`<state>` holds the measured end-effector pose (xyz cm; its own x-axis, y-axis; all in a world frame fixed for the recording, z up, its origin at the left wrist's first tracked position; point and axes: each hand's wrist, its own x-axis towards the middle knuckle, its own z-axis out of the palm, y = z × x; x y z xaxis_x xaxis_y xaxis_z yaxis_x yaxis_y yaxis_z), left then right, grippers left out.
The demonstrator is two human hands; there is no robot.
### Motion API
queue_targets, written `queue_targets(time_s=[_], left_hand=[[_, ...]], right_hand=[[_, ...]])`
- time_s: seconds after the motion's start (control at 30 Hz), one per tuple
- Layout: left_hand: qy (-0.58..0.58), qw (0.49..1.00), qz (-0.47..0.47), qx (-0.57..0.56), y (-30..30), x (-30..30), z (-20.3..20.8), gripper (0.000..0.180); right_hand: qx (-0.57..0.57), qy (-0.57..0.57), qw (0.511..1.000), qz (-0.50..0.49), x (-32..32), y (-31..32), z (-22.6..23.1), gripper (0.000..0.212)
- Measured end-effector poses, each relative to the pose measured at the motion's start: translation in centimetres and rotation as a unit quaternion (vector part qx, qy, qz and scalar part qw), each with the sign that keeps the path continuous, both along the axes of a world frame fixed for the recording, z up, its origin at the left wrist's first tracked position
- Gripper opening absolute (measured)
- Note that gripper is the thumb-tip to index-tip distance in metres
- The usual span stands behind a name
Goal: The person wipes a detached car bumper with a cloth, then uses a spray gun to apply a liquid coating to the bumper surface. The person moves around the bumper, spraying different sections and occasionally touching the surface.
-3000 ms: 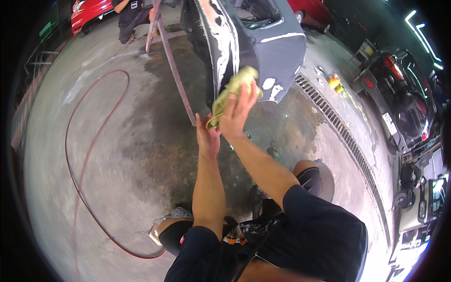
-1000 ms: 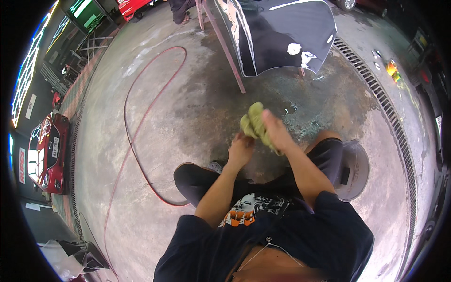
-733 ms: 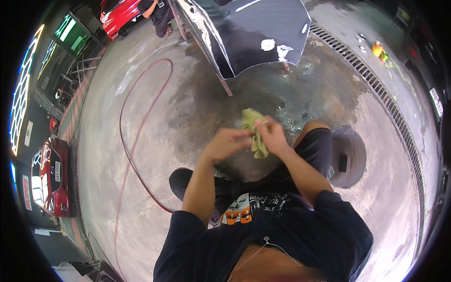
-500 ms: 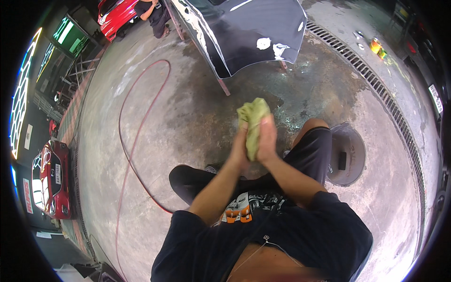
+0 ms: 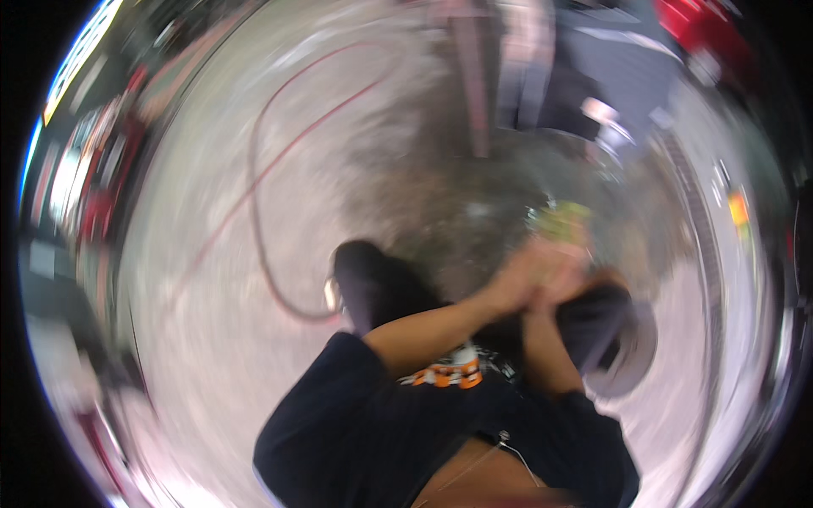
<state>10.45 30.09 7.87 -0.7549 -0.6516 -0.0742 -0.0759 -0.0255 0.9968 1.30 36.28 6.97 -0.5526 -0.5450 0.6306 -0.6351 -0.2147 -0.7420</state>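
Both my hands are pressed together to the right of centre, above my bent right knee. Between them is a crumpled yellow-green cloth [image 5: 562,218], its bunched end sticking out past the fingers. My left hand [image 5: 523,269] closes on it from the left. My right hand [image 5: 561,273] grips it from the right, close against the left. Motion blur smears the fingers, and most of the cloth inside the hands is hidden. Beyond the hands, a dark glossy car panel [image 5: 622,80] rests on a stand with upright legs [image 5: 471,85].
A grey round bucket [image 5: 645,351] stands beside my right knee. A red hose [image 5: 252,169] loops over the concrete floor on the left. Along the right runs a drain grate [image 5: 705,245]. Red cars show at the left [image 5: 100,203] and the upper right [image 5: 701,34]. Wet floor lies ahead.
My view has swung, so the panel and stand sit farther right. My hands have moved right with the cloth, from upright palms to a lower, tighter clasp near the right knee.
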Motion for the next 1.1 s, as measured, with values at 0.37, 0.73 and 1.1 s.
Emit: queue_targets(time_s=[0.37,0.73,1.1], left_hand=[[0.039,0.745,0.658,-0.102,-5.5,28.5,-12.1,0.019],[-0.651,0.694,0.297,-0.077,-6.1,36.3,-41.6,0.036],[-0.498,0.793,0.284,-0.208,-8.9,36.9,-33.3,0.029]], right_hand=[[0.569,0.145,0.704,-0.401,-30.9,23.9,-5.6,0.062],[0.491,0.409,0.683,-0.354,-29.8,15.8,-2.0,0.049],[0.211,0.454,0.833,-0.236,-18.3,2.2,4.8,0.029]])
